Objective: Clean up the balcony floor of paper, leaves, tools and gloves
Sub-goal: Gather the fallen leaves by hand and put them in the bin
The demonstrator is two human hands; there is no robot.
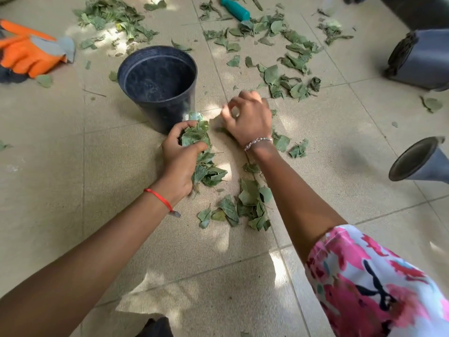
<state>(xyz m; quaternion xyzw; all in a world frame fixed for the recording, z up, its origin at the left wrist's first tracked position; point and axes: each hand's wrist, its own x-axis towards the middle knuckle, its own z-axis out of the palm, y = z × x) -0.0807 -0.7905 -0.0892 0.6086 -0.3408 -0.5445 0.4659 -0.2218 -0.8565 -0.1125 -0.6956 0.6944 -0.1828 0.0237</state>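
My left hand [181,156] clutches a bunch of leaves [196,137] just in front of the black pot [159,86]; my right hand [250,119], beside the pot, curls loosely, pinching something blurred I cannot identify.

Bare tile [60,142] lies open left of the upright black pot [158,86]; scattered leaves [286,81] and two tipped grey pots [420,59] crowd the right.

Left hand [181,154] clutching a bunch of green leaves [196,137] beside the upright black pot [159,83]. Right hand [247,117] curled, blurred, just above the tiled floor [97,166]. Loose leaves scattered around; orange gloves [29,52] far left, teal-handled tool [235,8] at top.
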